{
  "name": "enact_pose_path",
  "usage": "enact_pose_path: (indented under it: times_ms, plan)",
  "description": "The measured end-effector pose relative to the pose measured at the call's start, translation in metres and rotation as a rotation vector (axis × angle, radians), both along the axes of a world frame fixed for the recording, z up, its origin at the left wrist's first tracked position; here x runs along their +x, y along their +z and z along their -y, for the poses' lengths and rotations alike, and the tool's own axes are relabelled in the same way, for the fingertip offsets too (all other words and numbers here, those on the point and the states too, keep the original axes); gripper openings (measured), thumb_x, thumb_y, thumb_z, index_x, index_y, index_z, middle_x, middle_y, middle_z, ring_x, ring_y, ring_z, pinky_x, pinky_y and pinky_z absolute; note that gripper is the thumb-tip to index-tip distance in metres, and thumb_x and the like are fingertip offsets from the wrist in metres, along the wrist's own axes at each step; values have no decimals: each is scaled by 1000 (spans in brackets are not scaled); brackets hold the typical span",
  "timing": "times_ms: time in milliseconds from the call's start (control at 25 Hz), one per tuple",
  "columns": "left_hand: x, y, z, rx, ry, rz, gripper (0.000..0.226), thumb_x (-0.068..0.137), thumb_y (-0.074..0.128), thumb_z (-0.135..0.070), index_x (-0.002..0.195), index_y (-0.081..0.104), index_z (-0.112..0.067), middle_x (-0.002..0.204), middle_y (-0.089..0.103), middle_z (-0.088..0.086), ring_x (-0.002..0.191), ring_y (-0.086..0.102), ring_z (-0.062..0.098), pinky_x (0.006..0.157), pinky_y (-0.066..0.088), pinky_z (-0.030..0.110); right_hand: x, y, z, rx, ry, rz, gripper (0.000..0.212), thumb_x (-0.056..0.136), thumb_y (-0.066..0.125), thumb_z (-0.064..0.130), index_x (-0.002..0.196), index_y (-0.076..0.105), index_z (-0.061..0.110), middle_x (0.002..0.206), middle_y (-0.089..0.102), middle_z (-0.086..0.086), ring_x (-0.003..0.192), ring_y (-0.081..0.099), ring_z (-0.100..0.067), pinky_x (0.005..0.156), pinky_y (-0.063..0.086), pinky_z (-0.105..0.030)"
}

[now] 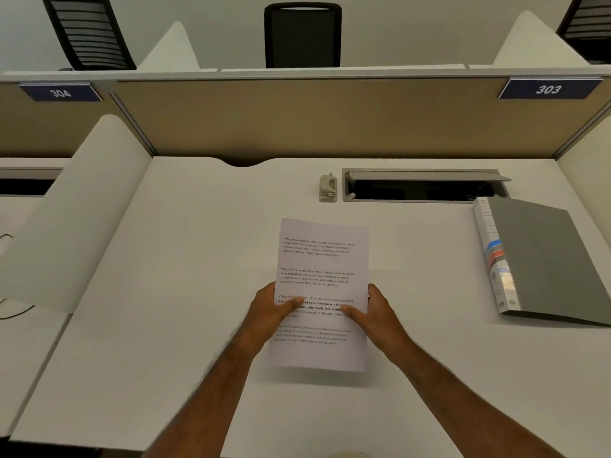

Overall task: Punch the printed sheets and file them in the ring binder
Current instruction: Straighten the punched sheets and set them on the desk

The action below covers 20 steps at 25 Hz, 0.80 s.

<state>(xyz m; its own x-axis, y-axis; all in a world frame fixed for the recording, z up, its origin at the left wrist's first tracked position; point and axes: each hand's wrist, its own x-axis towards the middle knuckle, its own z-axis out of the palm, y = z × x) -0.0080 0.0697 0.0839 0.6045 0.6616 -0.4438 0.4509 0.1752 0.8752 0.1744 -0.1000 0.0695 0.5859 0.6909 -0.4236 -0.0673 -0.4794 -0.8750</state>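
Note:
The printed sheets (322, 259) hang above the middle of the white desk, lifted clear so that a shadow falls under their near edge. My left hand (271, 309) grips their left edge with the thumb on the printed face. My right hand (375, 309) grips the right edge the same way. A small beige hole punch (327, 188) stands farther back on the desk, apart from the sheets. The grey ring binder (542, 259) lies closed at the right, its labelled spine turned toward the middle.
An open cable tray (420, 186) with a raised lid sits in the desk behind the binder. White side dividers (86, 209) and a tan back partition (330, 117) enclose the desk. A black cable (13, 314) lies on the neighbouring desk at left.

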Motion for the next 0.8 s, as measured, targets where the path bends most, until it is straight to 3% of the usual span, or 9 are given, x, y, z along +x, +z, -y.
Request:
enact_pose_path:
  times_ms: [240, 440, 800]
  plan:
    - [-35, -10, -37, 57, 26, -59, 40, 88, 80, -35, 124, 65, -27, 110, 77, -4, 87, 78, 19, 77, 66, 39, -32, -8, -31, -16, 78, -116, 44, 93, 71, 27, 128, 45, 21, 126, 66, 5, 106, 67, -7, 77, 57, -21]
    - [-68, -13, -68, 70, 63, -98, 35, 90, 79, -32, 121, 67, -24, 109, 78, -3, 86, 79, 20, 75, 66, 36, -61, -17, -58, -39, 174, -175, 37, 96, 66, 23, 127, 45, 24, 123, 68, 3, 104, 69, -12, 81, 62, -34]
    - [-113, -10, -115, 91, 136, -131, 30, 89, 80, -26, 116, 69, -23, 103, 77, -8, 83, 77, 12, 66, 61, 22, -92, -20, -113, -47, 344, -212, 40, 97, 62, 13, 133, 44, 14, 115, 66, -11, 103, 70, -23, 81, 63, -40]
